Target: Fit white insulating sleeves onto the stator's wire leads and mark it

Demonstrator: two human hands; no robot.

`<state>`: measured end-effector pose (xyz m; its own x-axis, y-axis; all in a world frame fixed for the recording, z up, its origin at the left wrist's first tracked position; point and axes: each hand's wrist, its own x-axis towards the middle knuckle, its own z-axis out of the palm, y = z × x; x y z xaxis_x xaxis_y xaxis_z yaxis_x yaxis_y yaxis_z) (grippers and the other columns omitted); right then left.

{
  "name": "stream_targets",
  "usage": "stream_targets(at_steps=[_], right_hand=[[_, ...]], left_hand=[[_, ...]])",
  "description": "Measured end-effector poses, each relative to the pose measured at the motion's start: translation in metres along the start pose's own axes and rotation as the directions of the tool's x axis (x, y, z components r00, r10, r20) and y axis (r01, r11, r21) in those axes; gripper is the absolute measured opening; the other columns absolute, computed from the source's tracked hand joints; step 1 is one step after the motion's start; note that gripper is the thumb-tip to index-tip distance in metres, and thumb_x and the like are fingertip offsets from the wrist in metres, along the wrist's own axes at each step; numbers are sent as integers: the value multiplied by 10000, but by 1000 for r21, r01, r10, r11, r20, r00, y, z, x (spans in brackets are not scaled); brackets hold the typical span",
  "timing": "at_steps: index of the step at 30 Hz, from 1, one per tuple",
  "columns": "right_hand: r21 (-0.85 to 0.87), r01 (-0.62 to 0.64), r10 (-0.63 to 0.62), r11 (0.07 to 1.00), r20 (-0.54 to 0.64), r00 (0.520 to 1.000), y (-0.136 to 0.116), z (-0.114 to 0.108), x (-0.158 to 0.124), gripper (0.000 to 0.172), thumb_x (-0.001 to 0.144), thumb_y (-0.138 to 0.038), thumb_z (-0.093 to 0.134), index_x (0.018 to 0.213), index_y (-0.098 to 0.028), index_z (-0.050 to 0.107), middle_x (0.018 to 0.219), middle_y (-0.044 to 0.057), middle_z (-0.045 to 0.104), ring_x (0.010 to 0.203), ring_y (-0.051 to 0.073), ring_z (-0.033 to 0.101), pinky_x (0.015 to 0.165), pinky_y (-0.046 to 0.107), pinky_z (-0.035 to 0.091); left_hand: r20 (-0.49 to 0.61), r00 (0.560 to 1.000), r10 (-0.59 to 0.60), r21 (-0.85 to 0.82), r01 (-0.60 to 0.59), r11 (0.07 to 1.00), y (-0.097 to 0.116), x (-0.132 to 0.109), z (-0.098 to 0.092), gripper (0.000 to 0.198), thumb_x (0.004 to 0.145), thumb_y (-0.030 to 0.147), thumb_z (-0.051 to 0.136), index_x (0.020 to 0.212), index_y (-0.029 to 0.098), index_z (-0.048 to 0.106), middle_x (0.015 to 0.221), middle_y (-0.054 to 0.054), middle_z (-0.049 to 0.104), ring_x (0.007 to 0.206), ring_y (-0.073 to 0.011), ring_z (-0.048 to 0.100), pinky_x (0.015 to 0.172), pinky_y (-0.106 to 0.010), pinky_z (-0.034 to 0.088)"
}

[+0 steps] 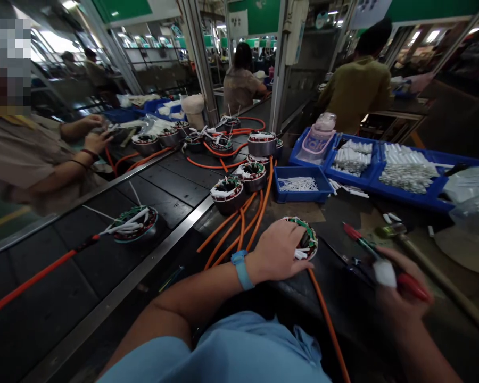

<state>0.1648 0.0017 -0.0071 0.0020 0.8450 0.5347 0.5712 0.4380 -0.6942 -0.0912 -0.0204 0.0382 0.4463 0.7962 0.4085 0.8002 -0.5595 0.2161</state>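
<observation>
My left hand (279, 250), with a blue watch on its wrist, is wrapped over a stator (309, 236) on the dark bench. Green winding, white sleeves and a pale rim show beyond its fingers; the rest is covered. An orange cable (327, 314) runs from this stator toward my body. My right hand (403, 298), smeared by motion, is closed around a tool with red and white parts (413, 288), whose exact kind is unclear. A red-tipped piece with a green shaft (353, 234) extends ahead of that hand. Dark scissors-like metal (351, 263) lies between both hands.
Several stators (227, 196) with orange cables stand ahead to the left. Another stator (135, 224) sits on the conveyor (175, 183). Blue bins (303, 196) hold white sleeves. A hammer (431, 266) lies at right. A co-worker (43, 154) works across the conveyor.
</observation>
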Motion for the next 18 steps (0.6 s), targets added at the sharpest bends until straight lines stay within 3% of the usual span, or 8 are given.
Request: stream_targets(at_steps=[3, 5, 8, 11, 13, 15, 17, 18], right_hand=[[-358, 104, -27, 928, 214, 977, 25, 4, 21, 539, 766, -257, 479, 1296, -167, 456, 1223, 136, 553, 1110, 322, 541, 919, 483, 444], [-450, 138, 9, 882, 308, 951, 30, 9, 16, 641, 768, -234, 450, 1388, -137, 321, 1307, 158, 480, 1189, 319, 481, 960, 479, 424], [-366, 186, -21, 912, 411, 911, 19, 18, -22, 633, 815, -270, 433, 1411, -159, 252, 1350, 141, 441, 1232, 282, 448, 1008, 450, 403], [-240, 231, -73, 943, 528, 846, 1, 26, -72, 654, 823, -326, 468, 1416, -181, 233, 1363, 135, 437, 1235, 287, 448, 999, 467, 409], [-221, 231, -86, 948, 521, 849, -4, 29, -98, 682, 778, -324, 520, 1401, -178, 284, 1322, 146, 484, 1204, 319, 477, 966, 496, 427], [-185, 167, -50, 969, 511, 858, -2, 29, -115, 651, 725, -304, 554, 1345, -183, 399, 1227, 139, 570, 1131, 336, 539, 910, 481, 471], [-112, -14, 69, 994, 508, 859, 1, 25, -123, 580, 710, -310, 551, 1275, -194, 493, 1154, 118, 625, 1070, 322, 585, 863, 420, 511], [-64, -139, 153, 988, 511, 846, 2, 21, -125, 546, 720, -330, 542, 1250, -199, 518, 1142, 107, 636, 1053, 309, 598, 845, 386, 523]], left_hand=[[57, 998, -21, -19, 22, 1000, -12, -4, 13, 550, 664, 634, 637, 863, 122, 643, 854, -102, 621, 970, -256, 510, 967, -437, 353], [55, 998, -1, -51, 4, 999, -16, -7, 23, 530, 626, 652, 655, 785, 147, 657, 799, -81, 622, 949, -248, 508, 1003, -460, 313], [-1, 1000, -27, -148, 27, 989, -20, -9, 30, 448, 582, 587, 726, 729, 170, 660, 744, -43, 615, 890, -218, 517, 1026, -460, 280], [-49, 985, -165, -352, 137, 926, -26, -8, 26, 392, 534, 499, 790, 685, 163, 658, 705, -27, 599, 816, -192, 525, 939, -413, 356], [-33, 941, -338, -569, 261, 780, -29, -7, 17, 376, 527, 453, 803, 688, 146, 658, 703, -26, 589, 759, -172, 525, 796, -342, 414], [65, 855, -514, -801, 352, 484, -30, -7, 1, 371, 548, 432, 791, 699, 126, 645, 676, -10, 565, 668, -135, 509, 649, -271, 407], [186, 776, -603, -931, 336, 145, -30, -6, -21, 379, 545, 418, 793, 693, 116, 618, 637, 17, 532, 583, -92, 476, 567, -224, 374], [214, 758, -616, -955, 295, 31, -32, -3, -33, 383, 529, 404, 803, 684, 116, 604, 616, 29, 517, 557, -78, 464, 551, -211, 367]])
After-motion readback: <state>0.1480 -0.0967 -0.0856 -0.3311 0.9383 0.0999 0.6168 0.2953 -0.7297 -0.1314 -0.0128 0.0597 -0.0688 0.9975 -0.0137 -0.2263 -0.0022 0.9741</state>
